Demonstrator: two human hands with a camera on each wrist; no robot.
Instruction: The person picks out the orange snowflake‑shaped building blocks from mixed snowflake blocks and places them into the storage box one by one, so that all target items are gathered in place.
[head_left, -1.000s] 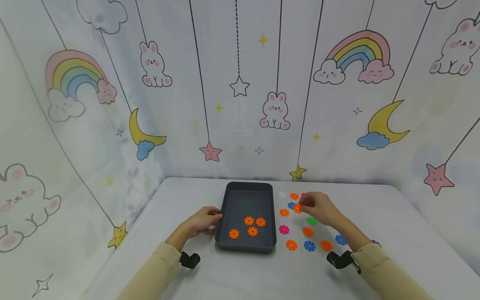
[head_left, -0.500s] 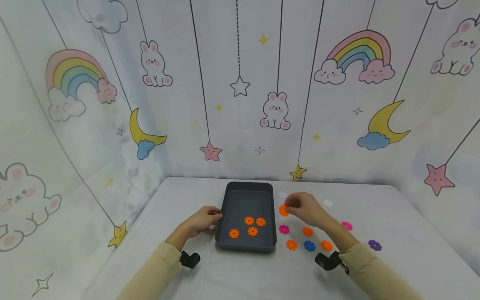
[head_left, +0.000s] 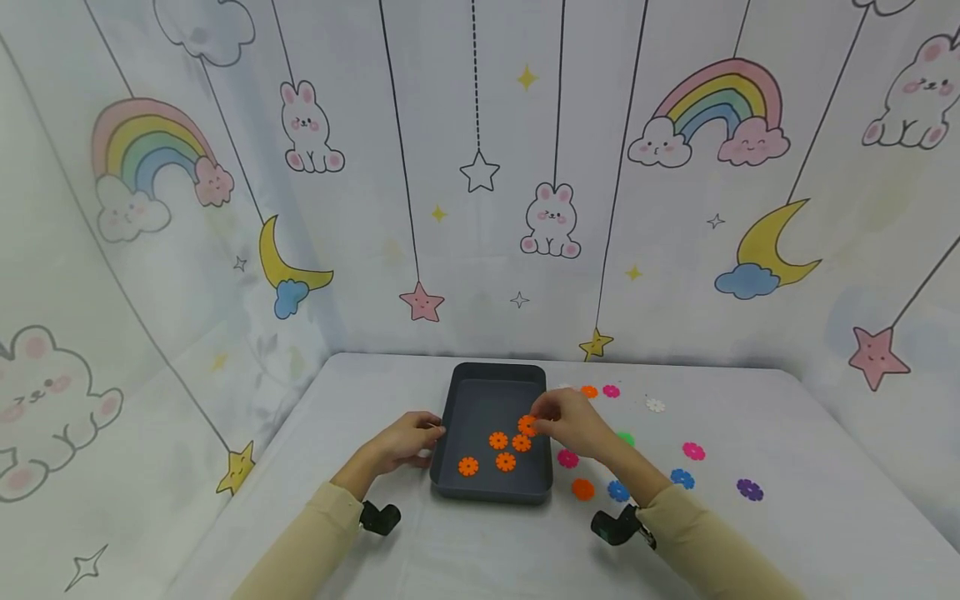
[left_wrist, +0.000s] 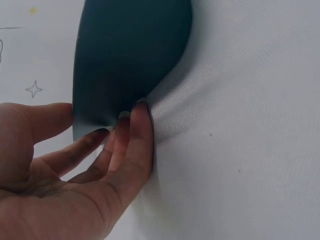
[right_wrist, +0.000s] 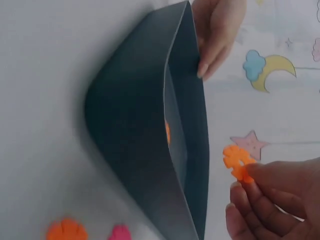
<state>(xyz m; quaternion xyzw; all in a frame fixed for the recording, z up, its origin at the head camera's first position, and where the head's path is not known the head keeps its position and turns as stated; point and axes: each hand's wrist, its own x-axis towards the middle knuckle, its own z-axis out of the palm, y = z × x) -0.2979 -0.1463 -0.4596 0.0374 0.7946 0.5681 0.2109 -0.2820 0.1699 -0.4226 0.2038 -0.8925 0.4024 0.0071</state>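
The right hand [head_left: 573,425] pinches an orange flower disc [head_left: 528,426] between its fingertips [right_wrist: 250,172] and holds it over the dark tray [head_left: 459,417], above the tray's right half. In the right wrist view the disc sits at about ten o'clock from the hand, clear of the tray's rim and not touching it. Four more orange discs [head_left: 498,441] lie on the tray floor; from the held disc they spread out toward seven and eight o'clock, the nearest one just below it.

The left hand [head_left: 405,442] rests at the tray's left wall, at nine o'clock from the tray's middle. Its fingers [left_wrist: 131,131] are fairly straight, with their tips touching the outside of the wall where it meets the table [head_left: 360,392]; they do not curl round anything.

On the table to the right of the tray, at about three o'clock from it, loose discs lie scattered: an orange disc [head_left: 582,489] and a blue disc [head_left: 618,491] near the front, a pink disc [head_left: 567,458] just beside the tray, a green disc [head_left: 626,438] partly behind the right forearm, and farther out a purple disc [head_left: 749,489] and a white disc [head_left: 656,406]. These lie well apart from the left hand.
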